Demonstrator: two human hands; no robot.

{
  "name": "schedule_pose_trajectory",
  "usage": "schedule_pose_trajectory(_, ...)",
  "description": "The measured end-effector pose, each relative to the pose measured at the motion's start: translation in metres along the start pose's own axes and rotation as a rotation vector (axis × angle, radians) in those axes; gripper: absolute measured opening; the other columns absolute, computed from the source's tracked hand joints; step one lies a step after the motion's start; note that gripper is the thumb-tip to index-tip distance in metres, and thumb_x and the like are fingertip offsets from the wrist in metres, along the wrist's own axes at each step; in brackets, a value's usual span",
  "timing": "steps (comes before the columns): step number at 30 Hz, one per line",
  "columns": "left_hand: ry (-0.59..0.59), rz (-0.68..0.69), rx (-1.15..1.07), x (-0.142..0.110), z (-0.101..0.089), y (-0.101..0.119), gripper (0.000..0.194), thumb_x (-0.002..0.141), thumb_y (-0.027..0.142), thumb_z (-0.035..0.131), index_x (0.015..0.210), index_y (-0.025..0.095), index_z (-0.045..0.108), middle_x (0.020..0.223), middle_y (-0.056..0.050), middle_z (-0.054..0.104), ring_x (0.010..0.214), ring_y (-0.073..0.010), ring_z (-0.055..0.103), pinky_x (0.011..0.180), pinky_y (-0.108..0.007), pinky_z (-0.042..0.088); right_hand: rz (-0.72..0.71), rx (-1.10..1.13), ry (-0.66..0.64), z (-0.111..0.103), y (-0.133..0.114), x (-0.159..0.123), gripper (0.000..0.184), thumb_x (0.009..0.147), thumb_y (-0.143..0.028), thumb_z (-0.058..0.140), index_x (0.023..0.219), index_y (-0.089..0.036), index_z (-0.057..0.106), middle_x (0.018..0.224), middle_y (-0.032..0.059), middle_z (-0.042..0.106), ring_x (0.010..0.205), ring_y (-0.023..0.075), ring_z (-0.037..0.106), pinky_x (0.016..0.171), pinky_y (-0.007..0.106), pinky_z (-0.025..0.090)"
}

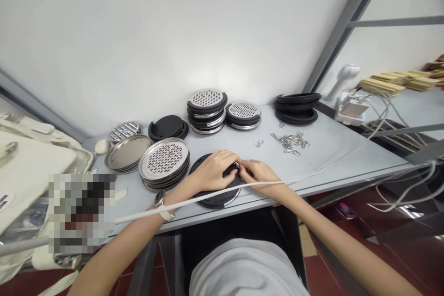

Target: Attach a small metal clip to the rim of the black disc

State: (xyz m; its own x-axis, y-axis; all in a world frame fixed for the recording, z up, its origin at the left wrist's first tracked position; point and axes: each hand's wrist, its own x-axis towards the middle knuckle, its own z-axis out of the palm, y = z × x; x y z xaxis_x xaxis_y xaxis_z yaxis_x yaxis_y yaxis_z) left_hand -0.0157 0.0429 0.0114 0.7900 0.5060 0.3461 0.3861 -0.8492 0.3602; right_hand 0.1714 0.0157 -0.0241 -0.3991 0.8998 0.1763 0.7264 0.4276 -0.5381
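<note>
Black round steel-rimmed disc (215, 201) flat on grey table (333, 171), left hand (211, 171) pressed on top, steadying it; right hand (259, 176) pinching its dark edge; perforated steel discs (163, 162) stacked beside.

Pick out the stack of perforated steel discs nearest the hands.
The perforated steel stack just beside the left hand; its top rim is steel. One black-rimmed stack and another stand farther back by the wall.
</note>
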Motion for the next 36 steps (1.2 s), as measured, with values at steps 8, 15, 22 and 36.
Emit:
schedule_pose_trajectory(8,0.005,-0.002,-0.006,-0.0005,-0.0003,-0.0005,0.018,0.082,0.011,0.050,0.099,0.016,0.052,0.093,-0.005,0.058,0.090,-0.0191,0.053,0.086,-0.032,0.042,0.010,0.010,0.025,0.0017,0.0002,-0.0006,0.024,0.091,-0.026,0.037,0.079,-0.017,0.056,0.070,0.0040,0.062,0.058,0.0127,0.053,0.057,0.023,0.034)
schedule_pose_trajectory(15,0.010,0.003,-0.024,-0.0006,-0.0005,-0.0003,0.017,0.082,0.011,0.049,0.098,0.017,0.051,0.094,-0.005,0.059,0.090,-0.0196,0.054,0.086,-0.033,0.042,0.008,0.021,0.031,0.0009,-0.0004,0.0003,0.023,0.090,-0.026,0.038,0.078,-0.017,0.055,0.067,0.0028,0.060,0.055,0.0118,0.050,0.054,0.022,0.032)
schedule_pose_trajectory(22,0.011,0.002,-0.019,-0.0008,-0.0006,-0.0001,0.017,0.082,0.011,0.049,0.098,0.017,0.051,0.093,-0.005,0.059,0.090,-0.0194,0.055,0.086,-0.033,0.041,-0.006,0.035,0.059,0.0014,-0.0011,-0.0011,0.023,0.089,-0.025,0.039,0.075,-0.017,0.055,0.064,0.0018,0.058,0.054,0.0111,0.048,0.054,0.022,0.032)
schedule_pose_trajectory(36,0.005,-0.006,-0.032,-0.0004,-0.0003,0.0004,0.019,0.081,0.010,0.050,0.098,0.017,0.052,0.093,-0.005,0.059,0.090,-0.0192,0.054,0.086,-0.033,0.042,-0.005,0.078,0.015,-0.0032,-0.0058,-0.0028,0.019,0.087,-0.023,0.040,0.078,-0.017,0.055,0.066,0.0016,0.059,0.055,0.0114,0.049,0.054,0.022,0.034)
